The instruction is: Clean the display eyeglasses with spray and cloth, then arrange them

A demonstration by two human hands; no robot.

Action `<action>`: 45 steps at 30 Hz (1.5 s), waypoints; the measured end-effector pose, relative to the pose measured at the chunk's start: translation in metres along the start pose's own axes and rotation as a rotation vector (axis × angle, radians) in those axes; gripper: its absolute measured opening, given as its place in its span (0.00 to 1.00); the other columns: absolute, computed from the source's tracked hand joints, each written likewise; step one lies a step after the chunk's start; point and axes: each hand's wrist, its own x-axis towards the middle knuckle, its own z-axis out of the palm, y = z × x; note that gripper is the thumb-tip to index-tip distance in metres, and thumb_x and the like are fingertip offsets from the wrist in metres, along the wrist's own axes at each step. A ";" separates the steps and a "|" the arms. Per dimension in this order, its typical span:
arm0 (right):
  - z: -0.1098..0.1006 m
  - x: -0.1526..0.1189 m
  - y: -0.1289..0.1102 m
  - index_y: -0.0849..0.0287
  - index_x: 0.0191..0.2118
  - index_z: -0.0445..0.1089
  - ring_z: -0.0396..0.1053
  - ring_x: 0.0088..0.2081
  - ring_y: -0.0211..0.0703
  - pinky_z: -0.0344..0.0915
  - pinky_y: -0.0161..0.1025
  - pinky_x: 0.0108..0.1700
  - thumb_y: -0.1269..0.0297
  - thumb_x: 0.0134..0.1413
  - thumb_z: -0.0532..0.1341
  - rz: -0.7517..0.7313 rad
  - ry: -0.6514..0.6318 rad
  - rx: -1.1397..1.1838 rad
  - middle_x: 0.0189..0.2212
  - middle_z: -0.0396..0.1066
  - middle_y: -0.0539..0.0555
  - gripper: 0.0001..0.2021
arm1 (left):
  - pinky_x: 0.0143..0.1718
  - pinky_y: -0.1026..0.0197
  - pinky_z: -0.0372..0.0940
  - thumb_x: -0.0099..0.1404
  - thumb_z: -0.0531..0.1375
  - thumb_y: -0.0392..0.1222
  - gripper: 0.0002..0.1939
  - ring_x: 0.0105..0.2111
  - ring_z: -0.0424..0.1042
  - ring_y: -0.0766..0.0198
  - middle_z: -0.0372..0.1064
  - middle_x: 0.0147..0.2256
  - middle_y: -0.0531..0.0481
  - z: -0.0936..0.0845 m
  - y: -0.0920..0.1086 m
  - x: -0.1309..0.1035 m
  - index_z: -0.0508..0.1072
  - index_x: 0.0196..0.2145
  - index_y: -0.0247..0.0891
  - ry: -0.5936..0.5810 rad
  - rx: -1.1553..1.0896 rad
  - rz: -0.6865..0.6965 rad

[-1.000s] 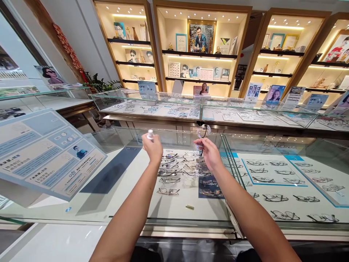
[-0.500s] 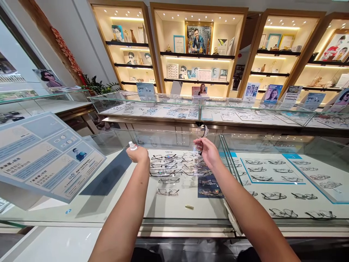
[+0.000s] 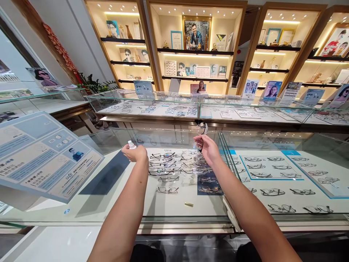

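The pair of glasses (image 3: 202,128) is just right of the frame's centre, raised above the glass counter (image 3: 166,207); your right grip (image 3: 209,150) pinches it between thumb and fingers, one lens above the other. Which part you pinch is too small to tell for certain. Left of centre, your left grip (image 3: 136,153) is wrapped around a small white bottle (image 3: 131,145), whose top pokes above your fingers. The two are well apart. Between and below them, rows of spectacles (image 3: 167,170) lie in the counter, with a gold tube (image 3: 188,204) towards the bottom. A tilted blue-and-white sign (image 3: 49,156) fills the left edge.

Your pinch looks light, so a slackened thumb could drop the glasses onto the glass; too much pressure could bend a thin part. A wide leftward sweep of the bottle could knock the sign.
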 end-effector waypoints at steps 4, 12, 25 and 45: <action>-0.010 0.006 -0.009 0.53 0.35 0.75 0.75 0.45 0.50 0.70 0.44 0.45 0.51 0.57 0.66 -0.034 0.047 -0.025 0.43 0.82 0.56 0.11 | 0.67 0.37 0.53 0.60 0.66 0.33 0.35 0.68 0.60 0.41 0.59 0.66 0.31 -0.021 0.030 -0.021 0.57 0.62 0.35 0.239 -0.124 0.227; -0.028 0.019 -0.025 0.53 0.37 0.75 0.75 0.45 0.44 0.70 0.41 0.45 0.58 0.64 0.61 -0.089 0.107 0.018 0.43 0.81 0.52 0.08 | 0.45 0.55 0.67 0.69 0.63 0.39 0.02 0.37 0.73 0.59 0.73 0.35 0.50 -0.070 0.090 -0.156 0.75 0.39 0.40 -0.462 -0.519 1.208; -0.036 0.024 -0.041 0.54 0.39 0.74 0.75 0.49 0.44 0.69 0.40 0.46 0.61 0.68 0.58 -0.083 0.106 0.056 0.44 0.81 0.51 0.08 | 0.53 0.49 0.63 0.71 0.65 0.54 0.18 0.54 0.73 0.49 0.79 0.50 0.44 -0.082 0.024 -0.297 0.76 0.54 0.45 -1.879 -0.300 1.649; -0.022 0.001 -0.098 0.55 0.35 0.77 0.75 0.38 0.39 0.69 0.35 0.37 0.62 0.59 0.68 0.079 0.071 0.092 0.39 0.83 0.50 0.04 | 0.42 0.56 0.63 0.82 0.44 0.51 0.19 0.39 0.71 0.59 0.72 0.39 0.45 -0.055 0.010 -0.278 0.68 0.43 0.39 -1.469 -0.505 1.150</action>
